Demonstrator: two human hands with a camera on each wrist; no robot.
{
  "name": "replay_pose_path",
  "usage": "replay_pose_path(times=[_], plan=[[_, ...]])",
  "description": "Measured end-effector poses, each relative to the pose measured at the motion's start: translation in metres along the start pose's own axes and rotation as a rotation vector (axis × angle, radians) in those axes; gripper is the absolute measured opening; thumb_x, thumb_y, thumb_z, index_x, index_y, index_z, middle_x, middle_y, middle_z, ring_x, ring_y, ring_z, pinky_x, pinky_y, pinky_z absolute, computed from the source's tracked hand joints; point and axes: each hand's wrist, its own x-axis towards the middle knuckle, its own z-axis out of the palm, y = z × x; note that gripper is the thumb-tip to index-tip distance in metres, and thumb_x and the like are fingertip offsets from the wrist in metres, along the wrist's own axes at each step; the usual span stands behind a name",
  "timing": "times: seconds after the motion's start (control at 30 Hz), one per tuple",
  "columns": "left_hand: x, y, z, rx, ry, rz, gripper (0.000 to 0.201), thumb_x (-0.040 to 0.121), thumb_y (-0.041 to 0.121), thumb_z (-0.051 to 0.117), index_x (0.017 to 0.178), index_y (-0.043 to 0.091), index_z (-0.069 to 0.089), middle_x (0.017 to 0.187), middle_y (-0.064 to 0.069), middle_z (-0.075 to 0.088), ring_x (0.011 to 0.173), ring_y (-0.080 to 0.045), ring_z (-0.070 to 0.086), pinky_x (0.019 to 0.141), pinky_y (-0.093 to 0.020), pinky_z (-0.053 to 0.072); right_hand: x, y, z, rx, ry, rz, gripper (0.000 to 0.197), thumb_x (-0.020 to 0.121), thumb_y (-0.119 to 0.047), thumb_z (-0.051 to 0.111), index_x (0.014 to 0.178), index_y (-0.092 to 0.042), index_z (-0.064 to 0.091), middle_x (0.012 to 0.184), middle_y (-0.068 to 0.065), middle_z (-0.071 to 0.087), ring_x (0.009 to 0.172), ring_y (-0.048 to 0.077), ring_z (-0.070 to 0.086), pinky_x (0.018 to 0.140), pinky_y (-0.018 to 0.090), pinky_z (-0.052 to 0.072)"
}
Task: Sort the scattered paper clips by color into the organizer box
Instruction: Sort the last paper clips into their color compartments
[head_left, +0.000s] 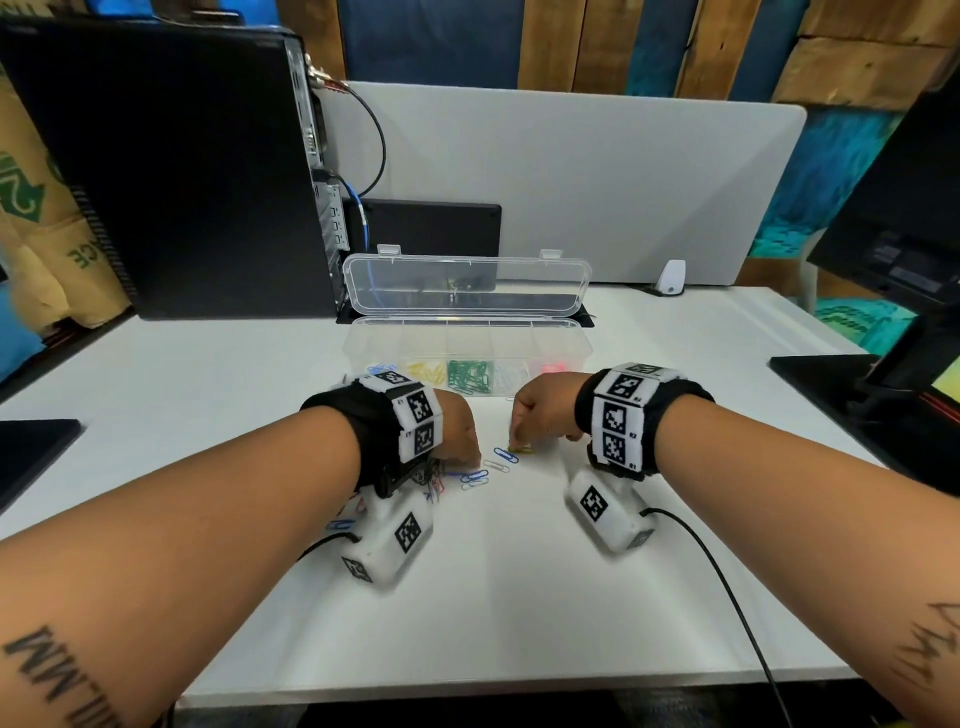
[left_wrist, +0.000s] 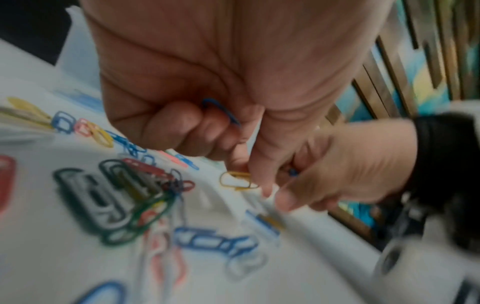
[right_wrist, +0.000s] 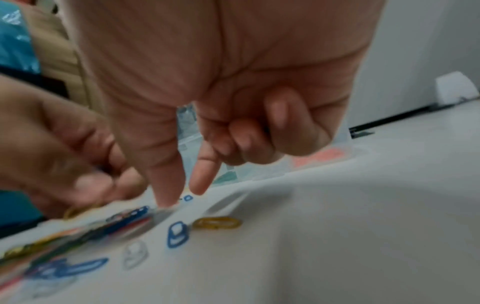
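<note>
Meanwhile, left hand (left_wrist: 182, 86) is curling round a blue clip (left_wrist: 221, 110); right hand (right_wrist: 221, 92), thumb and forefinger extended, is reaching just above a yellow clip (right_wrist: 217, 223) on the table (head_left: 519, 597), near the open box (head_left: 467, 338)

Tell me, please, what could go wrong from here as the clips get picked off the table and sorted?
The left hand already holds a blue clip while pinching a yellow clip, so colors might mix or one could drop. The tangled clips interlock, so lifting one may drag others. The right hand has only thumb and forefinger out over a flat yellow clip; that grip could slip.
</note>
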Motion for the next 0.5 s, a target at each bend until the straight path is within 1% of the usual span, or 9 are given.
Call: replay_pose_path(times=[0.03,0.07,0.13,0.17,0.23,0.3,0.33,0.43,0.5], plan=[[-0.003,-0.001,-0.004,-0.041,0.011,-0.015,0.015,0.091,0.027,0.054,0.092,0.017,0.063,0.086,0.000,0.056,0.078,-0.016,0.048,0.065,-0.023,0.039,-0.001,-0.003,0.000,-0.047,0.013,-0.025,0.007,0.083,-0.023,0.066,0.089,-0.018,0.064,0.070,-0.007,0.054,0.057,0.006,0.044,0.046,0.015,0.037],[-0.004,-0.004,-0.006,-0.109,0.015,-0.041,0.013,0.091,0.026,0.053,0.092,0.017,0.063,0.079,-0.001,0.055,0.072,-0.017,0.048,0.060,-0.022,0.038,0.000,-0.004,0.002,-0.088,0.023,-0.045,0.015,0.083,-0.023,0.067,0.097,-0.018,0.066,0.073,-0.009,0.055,0.062,0.005,0.046,0.049,0.015,0.038],[-0.004,-0.009,-0.008,-0.363,-0.013,-0.095,0.010,0.090,0.019,0.052,0.084,0.013,0.058,0.066,-0.006,0.049,0.058,-0.022,0.044,0.051,-0.021,0.032,0.004,-0.007,0.004,-0.152,0.020,-0.078,0.021,0.081,-0.024,0.069,0.102,-0.018,0.066,0.071,-0.012,0.052,0.068,0.007,0.049,0.054,0.015,0.036],[-0.004,-0.012,-0.008,-0.540,-0.035,-0.111,0.011,0.090,0.015,0.051,0.080,0.009,0.054,0.064,-0.008,0.045,0.055,-0.024,0.043,0.049,-0.020,0.032,0.006,-0.008,0.005,-0.168,0.009,-0.093,0.018,0.081,-0.023,0.070,0.098,-0.020,0.066,0.069,-0.013,0.051,0.068,0.007,0.049,0.054,0.015,0.035],[-0.006,-0.017,-0.010,-0.883,-0.034,-0.148,0.019,0.092,0.011,0.050,0.073,0.009,0.047,0.063,-0.007,0.043,0.049,-0.019,0.045,0.043,-0.017,0.035,0.012,-0.009,0.008,-0.184,0.000,-0.103,0.009,0.080,-0.019,0.070,0.081,-0.022,0.062,0.064,-0.013,0.052,0.062,0.006,0.048,0.052,0.015,0.035],[-0.010,-0.021,-0.011,-1.094,-0.045,-0.166,0.022,0.094,0.010,0.045,0.072,0.011,0.045,0.064,-0.005,0.046,0.051,-0.014,0.047,0.041,-0.016,0.039,0.016,-0.009,0.011,-0.190,0.000,-0.102,0.019,0.079,-0.017,0.070,0.065,-0.024,0.057,0.061,-0.011,0.053,0.059,0.005,0.048,0.054,0.016,0.037],[-0.011,-0.022,-0.013,-1.168,-0.065,-0.153,0.022,0.094,0.011,0.043,0.073,0.010,0.045,0.065,-0.005,0.048,0.049,-0.013,0.047,0.041,-0.016,0.040,0.018,-0.008,0.012,-0.188,-0.002,-0.094,0.021,0.078,-0.017,0.069,0.063,-0.024,0.057,0.060,-0.011,0.054,0.062,0.008,0.050,0.057,0.018,0.038],[-0.015,-0.028,-0.016,-1.334,-0.097,-0.116,0.023,0.094,0.011,0.039,0.072,0.009,0.044,0.057,-0.006,0.054,0.040,-0.013,0.048,0.039,-0.014,0.042,0.020,-0.009,0.014,-0.203,-0.027,-0.072,0.007,0.078,-0.019,0.069,0.073,-0.018,0.064,0.064,-0.007,0.056,0.074,0.014,0.054,0.066,0.023,0.044],[-0.017,-0.031,-0.015,-1.382,-0.104,-0.117,0.024,0.094,0.012,0.039,0.071,0.010,0.045,0.050,-0.004,0.056,0.035,-0.012,0.048,0.039,-0.013,0.042,0.020,-0.008,0.014,-0.197,-0.042,-0.067,0.004,0.078,-0.019,0.068,0.080,-0.016,0.066,0.066,-0.006,0.057,0.077,0.015,0.055,0.073,0.024,0.045]])
